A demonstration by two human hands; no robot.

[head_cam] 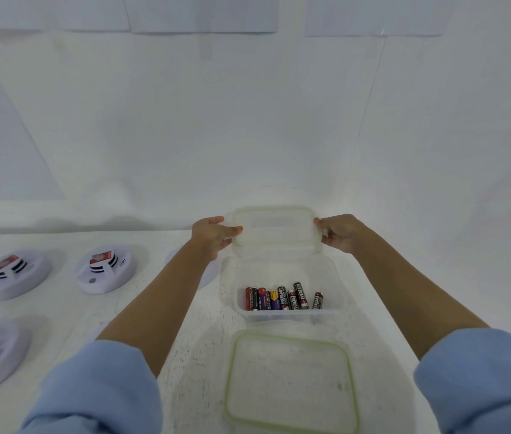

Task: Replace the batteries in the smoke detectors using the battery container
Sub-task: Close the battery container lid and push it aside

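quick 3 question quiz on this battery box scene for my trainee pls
1. True or false: the container with the batteries stands open.
2. The left grip and right grip together hold: A) one battery, B) a green-rimmed lid, C) nothing.
3. Fill in: the smoke detectors lie on the table to the container's ____.

Key: 1 true; 2 B; 3 left.
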